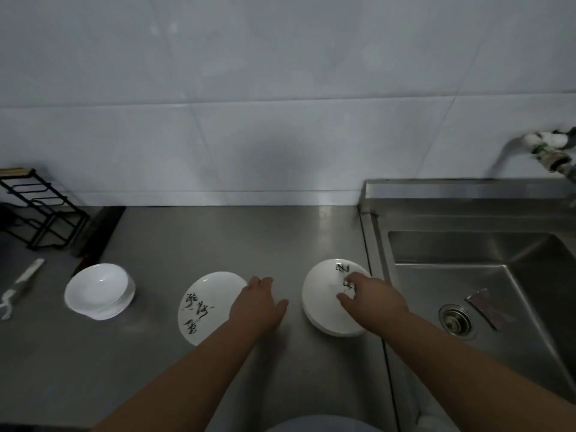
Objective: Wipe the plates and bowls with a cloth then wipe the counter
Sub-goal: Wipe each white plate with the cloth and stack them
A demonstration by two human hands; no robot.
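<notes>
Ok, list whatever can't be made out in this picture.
Head view only.
What the right hand holds, if anything: its own fingers hide that.
Tap: cut off by the right edge.
Black rack: cut off by the left edge.
Dark flat piece in the sink: too blurred to name.

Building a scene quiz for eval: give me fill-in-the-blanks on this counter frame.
The right hand rests on the plate stack next to the ____ with the drain.
The left hand touches a single plate bearing ____ brushed characters.
The plain white bowls sit stacked at the person's far ____.
Missing: sink; black; left.
</notes>
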